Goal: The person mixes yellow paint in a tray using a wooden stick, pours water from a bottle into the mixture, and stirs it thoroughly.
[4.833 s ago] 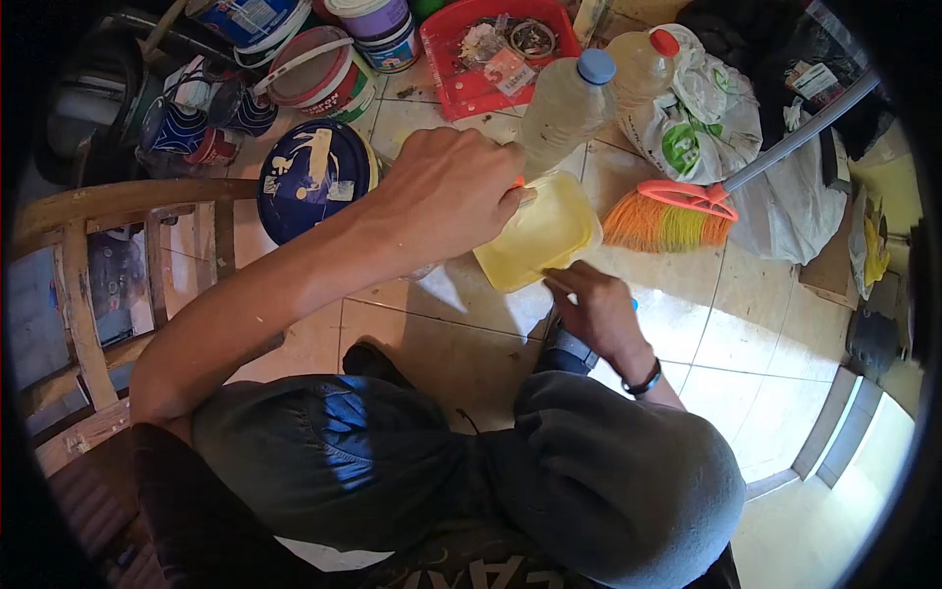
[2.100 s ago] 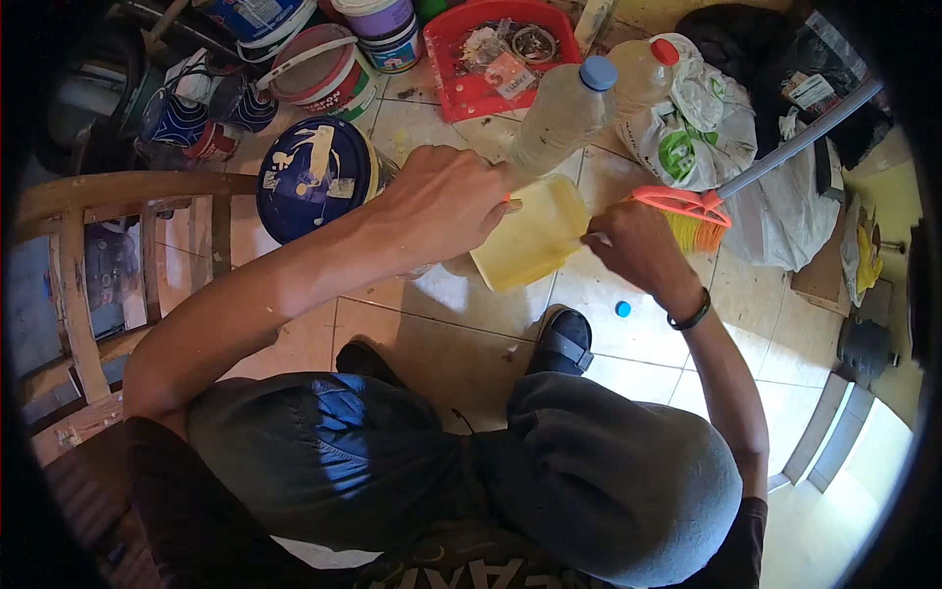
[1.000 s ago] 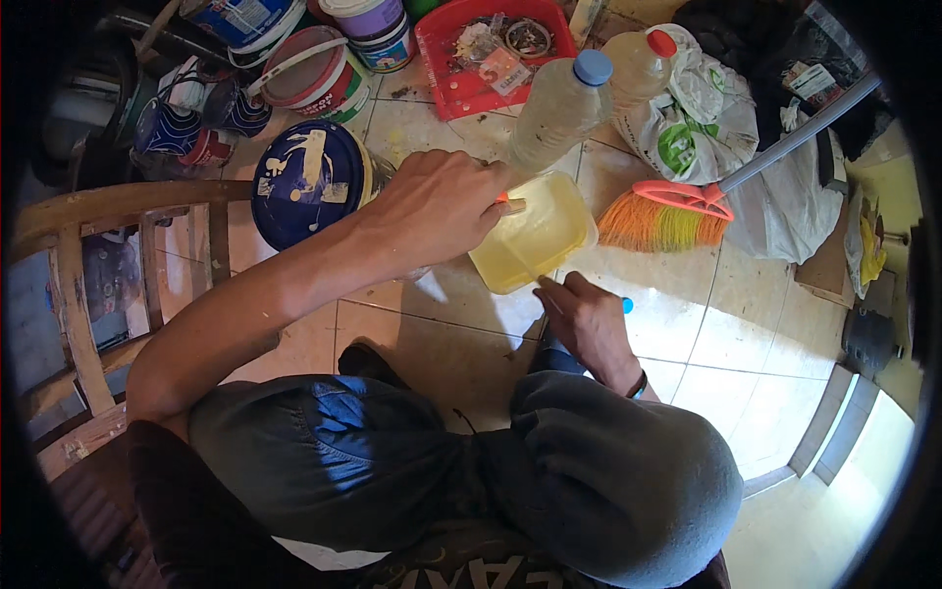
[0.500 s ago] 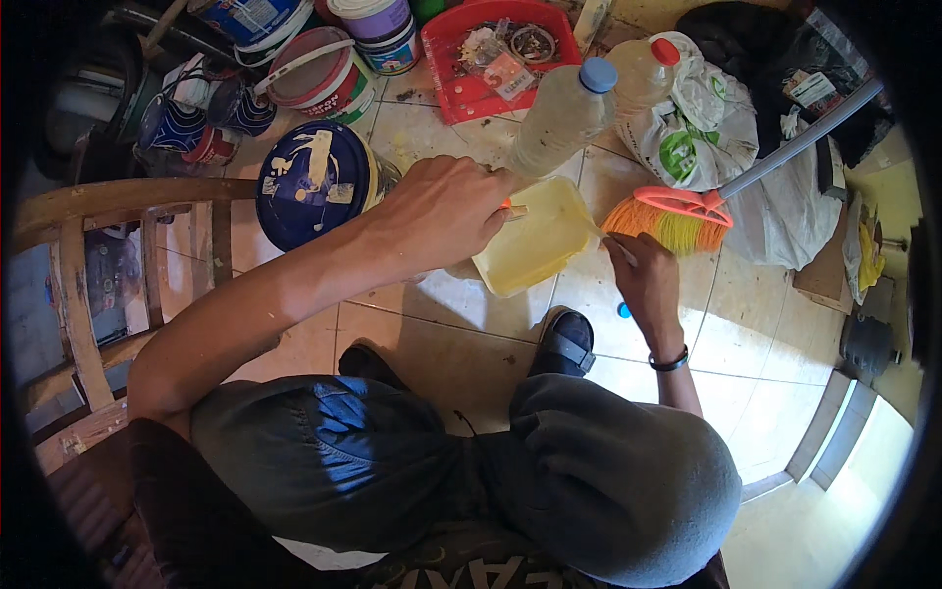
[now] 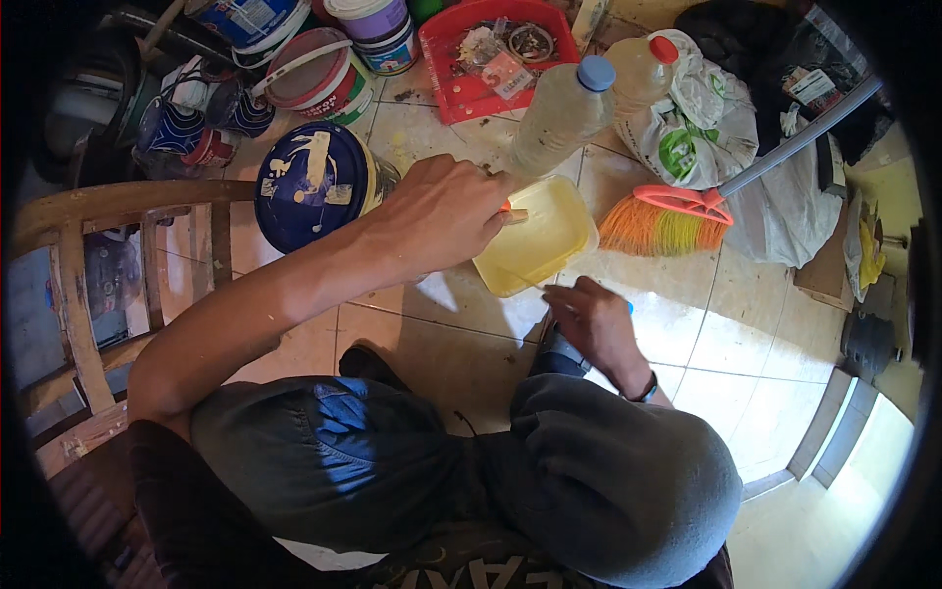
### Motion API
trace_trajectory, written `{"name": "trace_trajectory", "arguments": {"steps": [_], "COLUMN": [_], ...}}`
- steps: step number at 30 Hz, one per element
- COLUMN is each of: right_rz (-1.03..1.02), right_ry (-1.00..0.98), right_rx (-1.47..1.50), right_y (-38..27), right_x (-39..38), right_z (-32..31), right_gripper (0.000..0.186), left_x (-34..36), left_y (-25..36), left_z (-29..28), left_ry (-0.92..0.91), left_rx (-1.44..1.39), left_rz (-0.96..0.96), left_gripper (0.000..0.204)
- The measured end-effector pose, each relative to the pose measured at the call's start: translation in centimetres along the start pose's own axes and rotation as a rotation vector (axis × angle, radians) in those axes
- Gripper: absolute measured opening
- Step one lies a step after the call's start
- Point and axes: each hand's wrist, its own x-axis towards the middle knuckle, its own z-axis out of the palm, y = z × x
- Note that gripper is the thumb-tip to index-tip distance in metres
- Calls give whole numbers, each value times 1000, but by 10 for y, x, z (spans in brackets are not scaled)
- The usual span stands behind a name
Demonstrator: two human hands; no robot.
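Note:
A shallow cream-yellow plastic tub [image 5: 545,226] with pale yellow contents lies between my feet and the bottles. My left hand [image 5: 456,201] is closed over its left rim. From its fingers a short tan end with a bit of orange sticks out over the tub, perhaps a brush; the rest is hidden. My right hand [image 5: 594,324] is in front of the tub's near right corner, its fingers pinched on a thin stick [image 5: 525,281]. The tip of that stick reaches over the tub's near edge.
Beyond the tub stand a blue-capped bottle [image 5: 564,118] and a red-capped bottle [image 5: 643,74]. A blue-lidded bucket [image 5: 314,187] is under my left forearm. A broom [image 5: 677,216] leans right, a red dustpan [image 5: 500,59] holds debris, and a wooden chair [image 5: 137,255] is left.
My right hand has moved down and left from the tub's right edge to its near corner, bringing the stick along. My left hand has stayed in place.

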Motion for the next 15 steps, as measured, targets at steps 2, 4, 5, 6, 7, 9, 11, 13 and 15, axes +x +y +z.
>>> {"name": "trace_trajectory", "arguments": {"steps": [2,4,5,6,7,9,11,13,15], "right_rz": [88,96,100,147,148,134,83,69,-1], "right_ry": [5,94,137,162,163,267,225,145,113], "right_rx": [45,-31,-63,-96,-95,-157,-141,-232,-192], "right_y": [12,26,30,32,33,32,32,18,8], "right_x": [9,18,21,26,28,30,24,17,5], "right_z": [-13,-26,-32,-34,-32,-23,-6,2,7], "right_gripper": [14,14,14,14,14,16,21,26,28], "left_x": [-1,-2,-2,-2,-2,-3,-4,-1,3], "left_y": [1,1,1,1,1,1,3,2,1], "left_z": [2,6,8,8,7,6,1,3,3], "left_ry": [-45,-37,-29,-29,-36,-47,-47,-26,-7], "left_rx": [21,25,27,28,30,36,46,44,43], "left_rz": [-10,6,24,25,31,37,1,16,29], "left_gripper": [28,28,28,28,28,29,28,28,27]}}
